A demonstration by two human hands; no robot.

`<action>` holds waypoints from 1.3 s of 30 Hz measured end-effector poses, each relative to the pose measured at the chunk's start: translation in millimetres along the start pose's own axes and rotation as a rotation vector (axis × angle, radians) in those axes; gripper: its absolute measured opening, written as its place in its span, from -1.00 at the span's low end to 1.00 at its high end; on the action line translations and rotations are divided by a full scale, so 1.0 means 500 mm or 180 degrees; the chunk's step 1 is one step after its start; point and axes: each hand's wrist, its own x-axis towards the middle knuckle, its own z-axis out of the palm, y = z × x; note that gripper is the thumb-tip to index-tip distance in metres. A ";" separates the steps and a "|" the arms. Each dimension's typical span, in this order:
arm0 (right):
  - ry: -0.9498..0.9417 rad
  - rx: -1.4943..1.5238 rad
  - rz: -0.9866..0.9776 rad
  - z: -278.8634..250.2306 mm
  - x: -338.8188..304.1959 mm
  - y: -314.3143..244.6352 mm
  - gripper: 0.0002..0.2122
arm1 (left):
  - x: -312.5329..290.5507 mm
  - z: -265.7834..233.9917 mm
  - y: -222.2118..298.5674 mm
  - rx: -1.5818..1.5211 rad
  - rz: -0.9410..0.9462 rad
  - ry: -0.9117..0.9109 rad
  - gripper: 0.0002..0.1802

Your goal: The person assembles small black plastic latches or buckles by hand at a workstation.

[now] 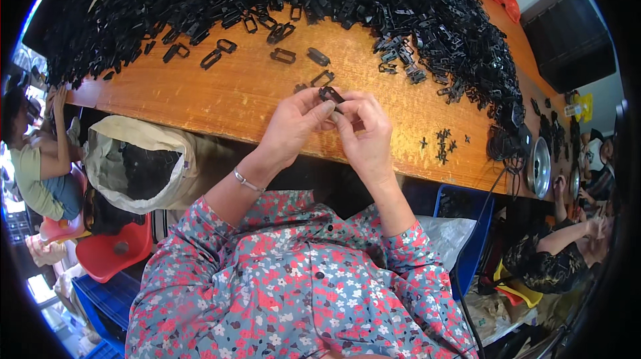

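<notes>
Between my two hands, just above the table's near edge, is a small black rectangular plastic frame (pixel 330 95). My left hand (pixel 294 122) pinches it from the left with thumb and forefinger. From the other side, the thumb and fingers of my right hand (pixel 364 129) close on the same part; whether they also grip a smaller piece is hidden. Right beyond my fingertips lies another black frame (pixel 322 79) on the wooden table (pixel 247 105). Farther off lie a loose frame (pixel 283 56) and a dark solid piece (pixel 318 57).
A large heap of black plastic parts (pixel 427 19) curves along the table's far side. Small black cross-shaped pieces (pixel 443 145) lie to the right, near a coiled cable (pixel 501 142) and a metal bowl (pixel 539 167). An open sack (pixel 137 165) stands left. Other people sit on both sides.
</notes>
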 end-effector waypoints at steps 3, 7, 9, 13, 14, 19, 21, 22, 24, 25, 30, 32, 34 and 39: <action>-0.0196 0.0229 0.0027 -0.010 -0.004 -0.007 -0.88 | 0.001 0.010 -0.011 -0.0452 -0.0202 0.0130 -0.66; -0.0136 -0.0213 0.0870 -0.067 0.052 0.066 -0.89 | 0.001 -0.006 -0.013 -0.0438 -0.0167 0.0210 -0.68; 0.0292 -0.1365 0.0105 -0.105 0.102 0.140 -0.90 | 0.005 -0.012 -0.017 -0.0446 -0.0058 0.0001 -0.69; 0.0555 -0.2117 0.0080 -0.118 0.168 0.159 -0.89 | 0.007 -0.011 -0.030 -0.0327 0.0018 0.0031 -0.68; 0.0348 -0.2418 0.0313 -0.118 0.179 0.166 -0.88 | 0.009 -0.008 -0.030 -0.0345 0.0033 0.0006 -0.68; -0.0256 -0.2542 0.0637 -0.116 0.181 0.169 -0.89 | 0.005 -0.012 -0.030 -0.0294 0.0006 -0.0053 -0.67; -0.0621 -0.2200 -0.0072 -0.122 0.156 0.145 -0.88 | 0.005 -0.015 -0.033 -0.0335 0.0038 -0.0126 -0.66; -0.0632 -0.2197 -0.0070 -0.123 0.148 0.125 -0.88 | 0.005 -0.017 -0.033 -0.0339 0.0033 -0.0116 -0.66; -0.1012 -0.1904 -0.0073 -0.126 0.131 0.091 -0.90 | 0.006 -0.018 -0.031 -0.0289 0.0049 -0.0116 -0.65; -0.1010 -0.1910 -0.0066 -0.132 0.122 0.093 -0.90 | 0.006 -0.017 -0.031 -0.0293 0.0044 -0.0122 -0.65; -0.0488 -0.1525 0.0280 -0.151 0.092 0.087 -0.93 | 0.007 -0.014 -0.030 -0.0345 0.0041 -0.0138 -0.64; -0.0364 -0.1685 0.0401 -0.141 0.088 0.093 -0.94 | 0.005 -0.015 -0.031 -0.0338 0.0037 -0.0106 -0.63; -0.0238 -0.1842 0.0533 -0.125 0.082 0.099 -0.92 | 0.004 -0.014 -0.031 -0.0330 0.0022 -0.0077 -0.63; -0.0340 -0.2322 0.0416 -0.096 0.087 0.114 -0.90 | 0.008 -0.011 -0.033 -0.0286 0.0024 -0.0077 -0.60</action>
